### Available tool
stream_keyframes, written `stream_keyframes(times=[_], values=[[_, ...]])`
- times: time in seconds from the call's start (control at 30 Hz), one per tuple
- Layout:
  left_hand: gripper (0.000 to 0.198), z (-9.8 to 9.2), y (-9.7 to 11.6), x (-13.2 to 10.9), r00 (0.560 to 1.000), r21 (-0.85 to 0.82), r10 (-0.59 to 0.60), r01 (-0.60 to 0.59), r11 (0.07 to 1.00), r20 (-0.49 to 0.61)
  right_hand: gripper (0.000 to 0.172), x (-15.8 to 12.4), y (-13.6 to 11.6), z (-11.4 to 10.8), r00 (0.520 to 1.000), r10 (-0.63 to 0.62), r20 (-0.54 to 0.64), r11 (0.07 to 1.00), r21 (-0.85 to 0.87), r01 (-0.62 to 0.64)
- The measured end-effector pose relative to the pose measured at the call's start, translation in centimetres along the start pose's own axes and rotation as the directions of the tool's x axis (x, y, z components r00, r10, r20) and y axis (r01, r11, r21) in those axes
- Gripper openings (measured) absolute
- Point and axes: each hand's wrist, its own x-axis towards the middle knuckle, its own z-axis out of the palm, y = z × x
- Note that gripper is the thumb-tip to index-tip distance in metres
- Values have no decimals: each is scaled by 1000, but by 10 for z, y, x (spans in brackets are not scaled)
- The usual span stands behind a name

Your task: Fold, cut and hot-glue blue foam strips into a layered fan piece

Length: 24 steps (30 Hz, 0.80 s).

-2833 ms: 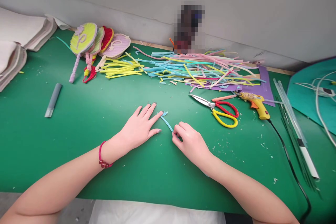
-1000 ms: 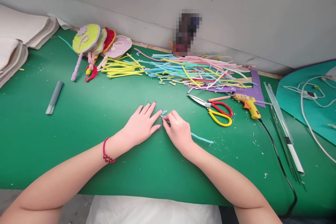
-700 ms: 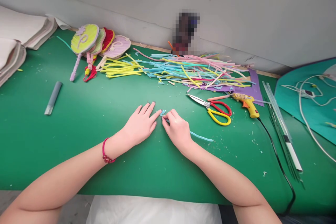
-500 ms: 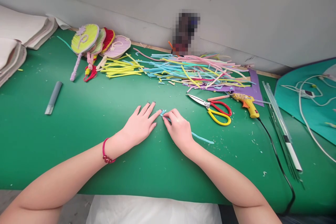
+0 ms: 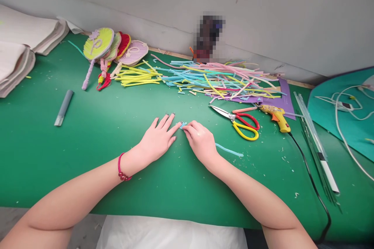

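My left hand [image 5: 157,140] lies flat on the green mat [image 5: 102,155], fingers stretched out, its fingertips pressing on the bent end of a light blue strip [image 5: 229,150]. My right hand [image 5: 200,140] is closed in a pinch on that strip right beside the left fingertips. The rest of the strip trails out to the right from under my right hand. A red bead bracelet [image 5: 122,167] sits on my left wrist.
A heap of coloured strips [image 5: 210,78] lies at the back. Red-and-yellow scissors [image 5: 242,124] and a yellow glue gun [image 5: 276,114] with its cord lie to the right. Finished woven fans [image 5: 112,46] lie back left, a grey stick [image 5: 63,107] left, clear rods [image 5: 314,140] far right.
My right hand slid left along the blue strip from its middle to the bent end by my left fingertips, leaving the strip's tail trailing right. My left hand stayed flat.
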Motion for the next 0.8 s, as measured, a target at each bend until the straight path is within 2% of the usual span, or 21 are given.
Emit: stream_keyframes(times=[0.07, 0.17, 0.3, 0.4, 0.47, 0.53, 0.67, 0.8], values=[[48, 0, 0, 0, 1000, 1, 0, 0, 1000, 6, 25, 6, 9, -2, 992, -121, 42, 992, -24, 122], [48, 0, 0, 0, 1000, -5, -8, 8, 1000, 11, 24, 20, 23, -7, 950, -291, 115, 955, -29, 296], [48, 2, 0, 1, 1000, -22, -18, 18, 1000, -5, 23, 44, 37, -14, 850, -485, 208, 869, 1, 495], [48, 3, 0, 1, 1000, -36, -13, 13, 999, -19, 21, 60, 44, -18, 767, -586, 263, 805, 78, 588], [47, 3, 0, 1, 1000, -38, -13, 12, 999, -24, 21, 65, 48, -19, 730, -635, 253, 769, 118, 628], [47, 3, 0, 0, 1000, -37, -14, 13, 999, -27, 21, 65, 52, -20, 736, -652, 181, 758, 135, 639], [48, 2, -1, 1, 1000, -33, -7, 7, 999, -15, 20, 45, 60, -18, 828, -561, -25, 822, 103, 560], [49, 0, -2, 2, 1000, -19, 18, -18, 1000, 0, 26, 20, 68, -9, 883, -464, -73, 873, 134, 470]])
